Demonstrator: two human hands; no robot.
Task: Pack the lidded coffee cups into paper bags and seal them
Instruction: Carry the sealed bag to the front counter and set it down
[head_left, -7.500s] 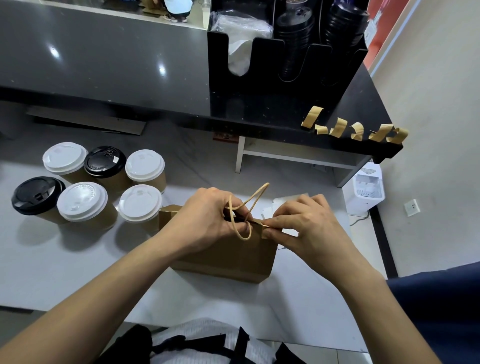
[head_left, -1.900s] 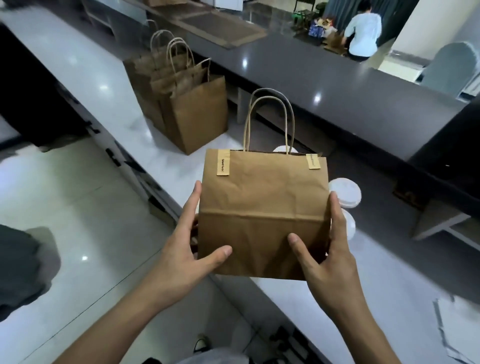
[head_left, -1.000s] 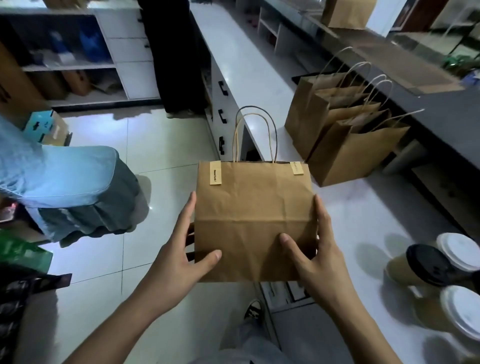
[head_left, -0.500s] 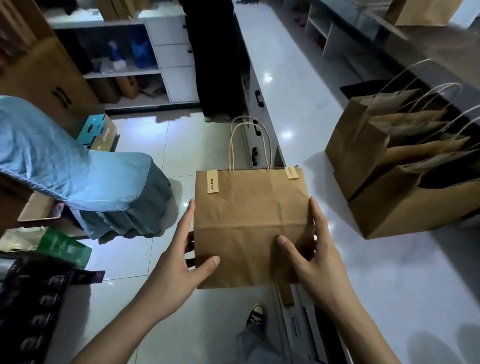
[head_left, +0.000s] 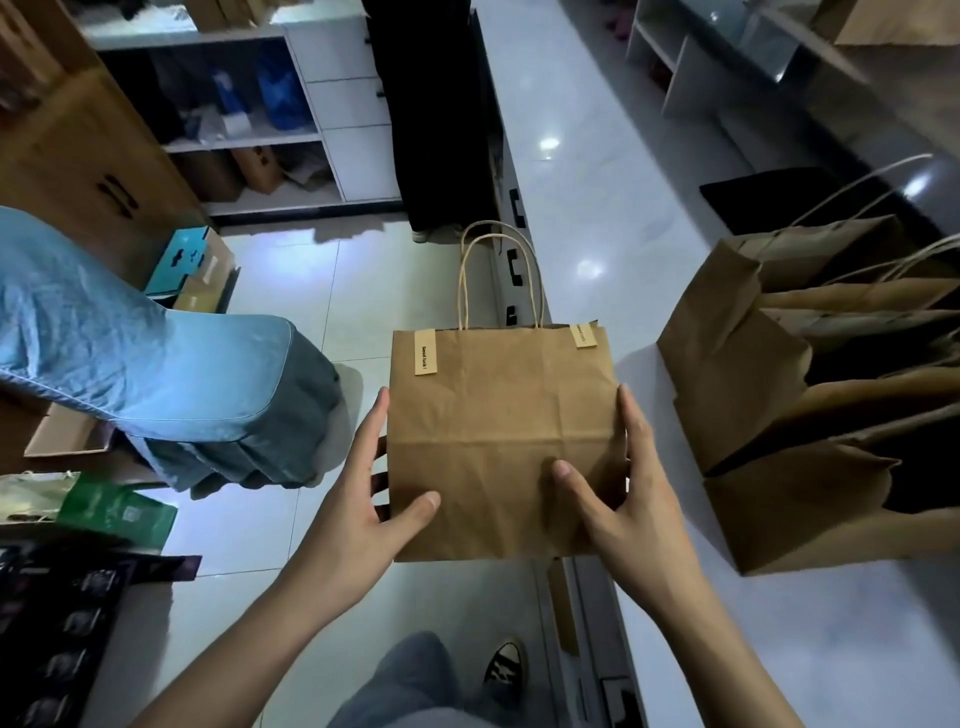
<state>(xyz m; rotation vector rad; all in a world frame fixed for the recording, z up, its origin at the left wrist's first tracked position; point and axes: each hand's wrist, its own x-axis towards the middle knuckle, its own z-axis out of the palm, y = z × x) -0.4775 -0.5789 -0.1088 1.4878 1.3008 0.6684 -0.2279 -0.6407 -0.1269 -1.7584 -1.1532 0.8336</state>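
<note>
I hold a brown paper bag (head_left: 498, 441) upright in the air, above the floor by the counter's edge. Two tan stickers (head_left: 425, 352) fold over its closed top, and its twine handles (head_left: 498, 270) stand up. My left hand (head_left: 358, 514) grips the bag's lower left side, thumb on the front and fingers behind. My right hand (head_left: 628, 514) grips the lower right side the same way. No coffee cups are in view.
Several open paper bags (head_left: 810, 395) stand on the white counter (head_left: 597, 208) at the right. A person's leg in blue jeans (head_left: 156, 364) is at the left over the tiled floor. Shelves (head_left: 260, 104) and boxes stand behind. My shoe (head_left: 501, 670) is below.
The bag was sealed on the counter, then lifted. My view has swung left from the cups past the standing bags, with the bag held steady in both hands.
</note>
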